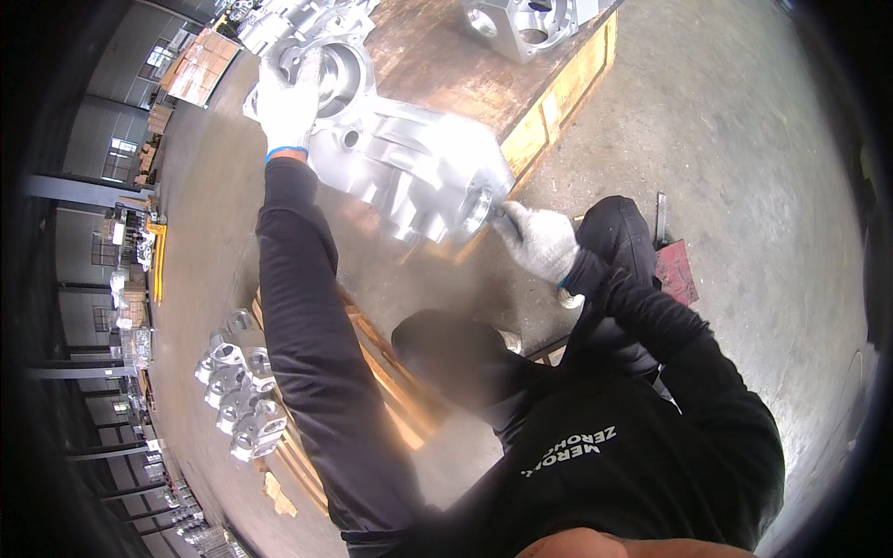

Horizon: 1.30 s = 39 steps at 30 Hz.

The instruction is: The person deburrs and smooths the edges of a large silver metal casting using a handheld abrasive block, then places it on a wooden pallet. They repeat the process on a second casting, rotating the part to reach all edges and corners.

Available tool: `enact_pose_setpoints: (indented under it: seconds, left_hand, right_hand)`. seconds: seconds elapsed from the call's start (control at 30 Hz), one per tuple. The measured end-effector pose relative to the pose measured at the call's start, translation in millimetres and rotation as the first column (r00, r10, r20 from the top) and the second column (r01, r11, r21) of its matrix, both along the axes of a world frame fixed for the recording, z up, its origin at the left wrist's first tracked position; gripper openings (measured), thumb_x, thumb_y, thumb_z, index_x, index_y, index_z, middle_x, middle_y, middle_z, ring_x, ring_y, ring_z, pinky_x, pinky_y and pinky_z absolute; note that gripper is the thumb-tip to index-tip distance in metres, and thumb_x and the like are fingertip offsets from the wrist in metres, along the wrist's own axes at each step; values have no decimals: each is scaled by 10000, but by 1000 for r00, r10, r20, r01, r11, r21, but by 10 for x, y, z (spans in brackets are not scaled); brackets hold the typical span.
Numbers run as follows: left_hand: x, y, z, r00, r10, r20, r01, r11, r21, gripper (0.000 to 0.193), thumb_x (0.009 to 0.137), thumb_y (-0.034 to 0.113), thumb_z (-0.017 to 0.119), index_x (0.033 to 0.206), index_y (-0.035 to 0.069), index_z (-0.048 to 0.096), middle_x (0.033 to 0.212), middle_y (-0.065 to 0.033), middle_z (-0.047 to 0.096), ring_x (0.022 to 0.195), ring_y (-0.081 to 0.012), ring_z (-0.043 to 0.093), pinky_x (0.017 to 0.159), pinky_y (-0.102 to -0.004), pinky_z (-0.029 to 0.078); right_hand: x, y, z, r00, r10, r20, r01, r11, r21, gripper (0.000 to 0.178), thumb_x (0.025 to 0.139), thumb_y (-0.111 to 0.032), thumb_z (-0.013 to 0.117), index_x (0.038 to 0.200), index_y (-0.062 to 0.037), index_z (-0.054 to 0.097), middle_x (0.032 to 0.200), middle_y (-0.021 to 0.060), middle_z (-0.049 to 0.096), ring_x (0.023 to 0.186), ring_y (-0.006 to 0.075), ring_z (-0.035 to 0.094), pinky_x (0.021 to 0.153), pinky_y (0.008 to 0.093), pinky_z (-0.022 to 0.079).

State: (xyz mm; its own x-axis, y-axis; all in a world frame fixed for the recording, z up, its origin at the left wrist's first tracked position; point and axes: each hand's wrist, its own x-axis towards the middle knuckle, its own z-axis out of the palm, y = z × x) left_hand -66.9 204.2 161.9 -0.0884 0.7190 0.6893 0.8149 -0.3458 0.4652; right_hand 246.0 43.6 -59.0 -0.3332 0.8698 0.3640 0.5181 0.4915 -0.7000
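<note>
**Large Aluminium Casting Held at Pallet Edge**

**Surroundings, left to right.** At far left, dark steel columns (84, 191) and stacked goods line a factory hall. Below them, a cluster of small silver castings (240, 391) lies on a low wooden pallet (395, 395) on the floor. The person's left sleeve crosses in front of this pallet and hides part of it. At top centre stands a higher wooden pallet (549, 102) carrying a machined metal block (526, 23). To the right, a red flat object (677, 270) lies on the floor beside the person's knee.

**Surface and room.** The floor (744, 139) is grey concrete, worn and marked. The hall is industrial, with windows at far left.

**Workpiece.** The large casting (409, 163) is silver, ribbed and blurred by motion. It sits at the near corner of the higher pallet; whether it rests on the boards or is lifted cannot be told. Its long axis runs diagonally, from a wide ring-shaped housing at upper left to a narrower bored end at lower right.

**Hands.** Both wear white knit gloves. The left hand (286, 98) lies over the rim of the ring-shaped housing, fingers curled around it. The right hand (539, 240) meets the bored lower end, fingers bent against it; the exact grip cannot be told.
</note>
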Motion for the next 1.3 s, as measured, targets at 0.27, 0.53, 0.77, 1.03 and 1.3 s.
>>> enact_pose_setpoints:
  seconds: [0.27, 0.53, 0.77, 1.03, 1.3]
  left_hand:
    - [-8, 35, -8, 999, 26, -45, -24, 999, 42, 550, 939, 308, 753, 1369, 17, 570, 1350, -151, 626, 1251, -237, 592, 1063, -355, 459]
    - [-63, 21, -18, 1000, 1, -20, -1, 1000, 27, 571, 924, 332, 745, 1393, 49, 582, 1310, -163, 635, 1191, -282, 628, 1019, -384, 486]
    - [-78, 49, -25, 1000, -4, -3, 4, 1000, -15, 531, 970, 287, 721, 1408, 39, 552, 1378, -144, 614, 1292, -246, 557, 1097, -356, 421]
    - [7, 9, 1, 998, 55, -18, -54, 996, 66, 527, 931, 337, 740, 1340, 26, 624, 1266, -191, 689, 1155, -284, 671, 1023, -400, 494]
    - [131, -96, 25, 992, 128, 6, -128, 992, 22, 469, 959, 309, 724, 1328, 40, 618, 1279, -153, 672, 1181, -252, 640, 1019, -366, 486]
  right_hand:
    - [-212, -298, 420, 987, 161, 19, -159, 986, -56, 214, 857, -227, 683, 1012, -82, 710, 798, 164, 697, 730, 370, 695, 686, 483, 562]
    - [279, 437, 910, 941, 334, -56, -338, 929, -147, 293, 900, -244, 682, 1133, -89, 772, 1022, 218, 743, 960, 364, 722, 875, 410, 567]
    - [178, 298, 180, 984, 54, -167, -104, 945, -309, 336, 1007, -276, 657, 1222, -24, 717, 1047, 232, 736, 926, 254, 760, 816, 345, 565]
    - [374, 375, -188, 976, 200, -89, -202, 979, -6, 315, 980, -232, 691, 1250, -71, 688, 1103, 167, 726, 1067, 325, 715, 889, 421, 577]
    - [654, 1380, 256, 855, 439, -275, -396, 896, 199, 414, 875, -161, 701, 1286, -171, 650, 1219, 100, 637, 1258, 365, 564, 1064, 498, 447]
